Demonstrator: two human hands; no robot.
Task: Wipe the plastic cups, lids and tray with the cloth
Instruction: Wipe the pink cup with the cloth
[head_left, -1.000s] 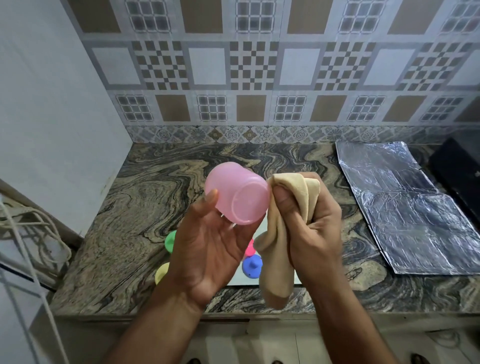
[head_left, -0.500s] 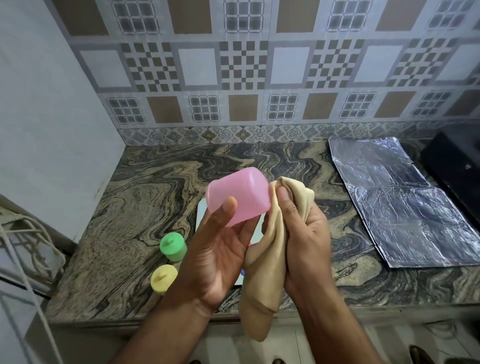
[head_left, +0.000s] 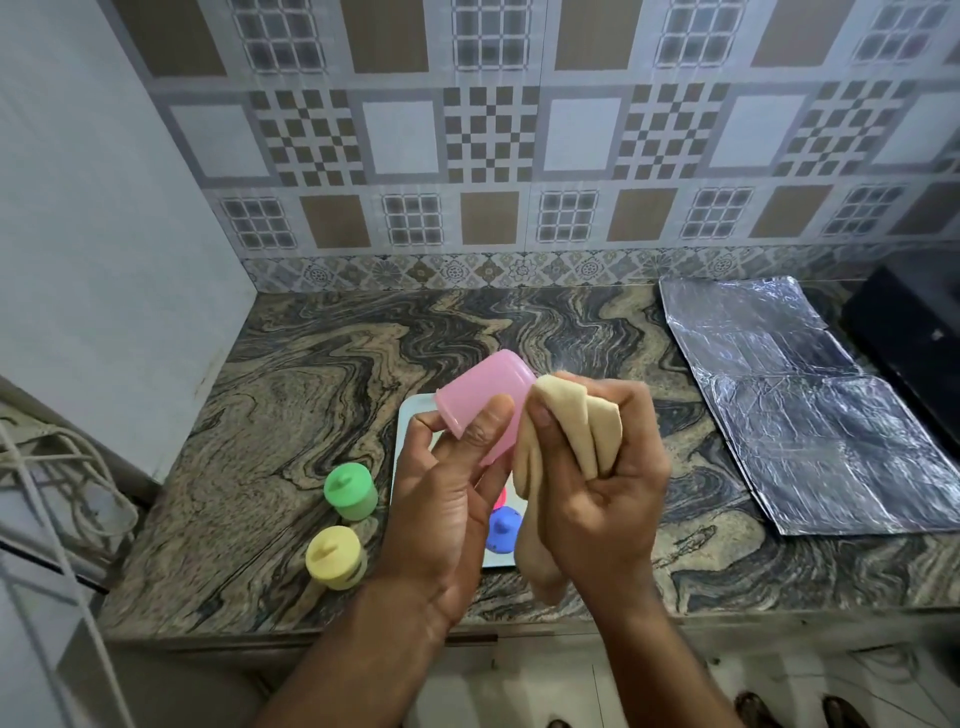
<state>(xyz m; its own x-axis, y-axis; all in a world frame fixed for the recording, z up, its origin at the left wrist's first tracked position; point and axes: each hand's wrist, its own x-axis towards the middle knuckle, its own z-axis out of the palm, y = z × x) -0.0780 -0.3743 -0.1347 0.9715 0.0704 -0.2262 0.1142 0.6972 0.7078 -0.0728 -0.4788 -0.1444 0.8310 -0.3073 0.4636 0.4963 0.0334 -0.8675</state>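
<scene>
Two hands up: left hand (head_left: 441, 499) grips smooth translucent pink cup (head_left: 485, 402); right hand (head_left: 597, 483) clutches bunched beige cloth (head_left: 566, 447) against it.

No readable text, no labels, no brands, no numbers anywhere

Home kitchen: marbled stone counter (head_left: 322, 395), patterned tile backsplash (head_left: 488, 130), foil sheet (head_left: 810, 415).

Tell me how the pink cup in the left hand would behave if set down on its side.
The pink cup looks round and tapered, so it would probably roll in a curve. It seems thin, light plastic: the left hand holds it with fingertips alone. Its smooth wall may be slippery against the cloth.
</scene>
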